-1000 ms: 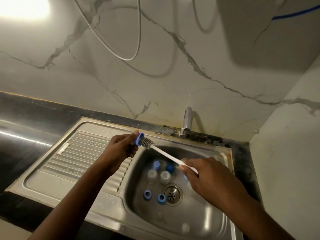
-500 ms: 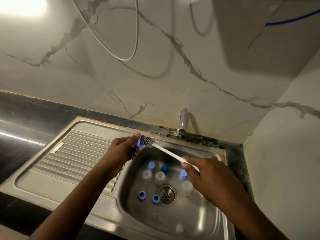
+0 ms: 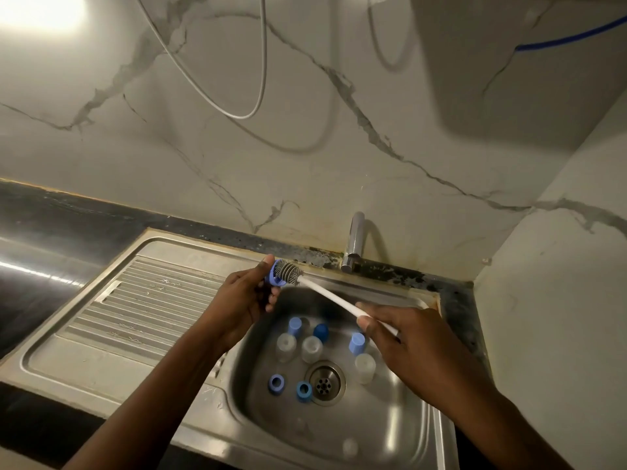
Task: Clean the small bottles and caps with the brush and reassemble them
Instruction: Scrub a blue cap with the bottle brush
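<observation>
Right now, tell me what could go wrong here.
The left hand has only a fingertip grip on the small blue round plastic cap; the grey-bristled, white-handled brush, held by the right hand, could pop it into the steel sink. There it might knock the clear small bottles standing beside the metal drain.

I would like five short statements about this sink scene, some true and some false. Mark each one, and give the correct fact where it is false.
1. The left hand holds a blue cap. True.
2. The head of the brush is inside a clear bottle. False: its bristles are in the blue cap.
3. The right hand holds the brush by its white handle. True.
4. Water runs from the tap. False: no stream is visible.
5. Two open blue caps lie in the basin beside the drain. True.
</observation>
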Available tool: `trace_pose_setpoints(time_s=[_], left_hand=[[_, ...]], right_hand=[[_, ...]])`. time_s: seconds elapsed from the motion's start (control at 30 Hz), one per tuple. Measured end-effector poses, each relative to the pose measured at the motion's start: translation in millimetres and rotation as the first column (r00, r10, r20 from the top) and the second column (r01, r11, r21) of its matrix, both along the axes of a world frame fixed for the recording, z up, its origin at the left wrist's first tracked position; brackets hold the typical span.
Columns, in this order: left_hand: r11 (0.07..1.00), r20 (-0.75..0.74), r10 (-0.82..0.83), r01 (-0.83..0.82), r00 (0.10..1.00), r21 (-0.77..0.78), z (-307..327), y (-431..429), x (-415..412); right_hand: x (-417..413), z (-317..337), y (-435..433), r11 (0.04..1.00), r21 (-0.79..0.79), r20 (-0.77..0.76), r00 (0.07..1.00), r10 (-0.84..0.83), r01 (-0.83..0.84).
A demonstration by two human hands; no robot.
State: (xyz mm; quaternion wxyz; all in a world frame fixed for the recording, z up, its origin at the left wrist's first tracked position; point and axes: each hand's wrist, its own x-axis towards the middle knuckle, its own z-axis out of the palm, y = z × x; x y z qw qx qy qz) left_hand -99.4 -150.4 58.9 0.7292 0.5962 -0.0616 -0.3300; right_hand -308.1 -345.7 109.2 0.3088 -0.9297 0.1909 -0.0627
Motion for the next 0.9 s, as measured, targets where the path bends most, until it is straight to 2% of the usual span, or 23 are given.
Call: trace_pose_setpoints(time_s=[0.1, 0.23, 0.33, 0.47, 0.63, 0.77, 0.9], left_hand=[[1.000, 0.020, -0.008, 0.008, 1.000, 0.018, 3, 0, 0], [0.998, 0.093, -0.003, -0.003, 0.996, 0.067, 6, 2, 2], [0.996, 0.104, 0.022, -0.030, 0.994, 0.084, 7, 3, 5], [0.999, 0.077, 0.033, -0.036, 0.997, 0.040, 3, 5, 5], [1.000, 0.045, 0.031, -0.031, 0.998, 0.005, 2, 6, 4], [1.000, 0.074, 0.012, -0.011, 0.997, -0.018, 6, 9, 7], [1.000, 0.135, 0.015, -0.016, 0.991, 0.007, 4, 14, 12]], right_hand=[[0, 2, 1, 0.994, -0.112, -0.029, 0.999, -0.014, 0.010], [0, 2, 5, 0.987, -0.158, -0.103, 0.994, 0.024, -0.040], [-1, 4, 8, 0.993, -0.070, -0.135, 0.987, 0.089, -0.099], [-1, 0, 9, 0.985, 0.081, -0.095, 0.983, 0.160, -0.152], [3, 1, 5, 0.981, 0.175, -0.016, 0.996, 0.087, -0.083], [6, -3, 6, 0.997, 0.071, 0.009, 1.000, -0.008, 0.008], [6, -6, 11, 0.999, -0.040, -0.049, 0.999, -0.002, 0.000]])
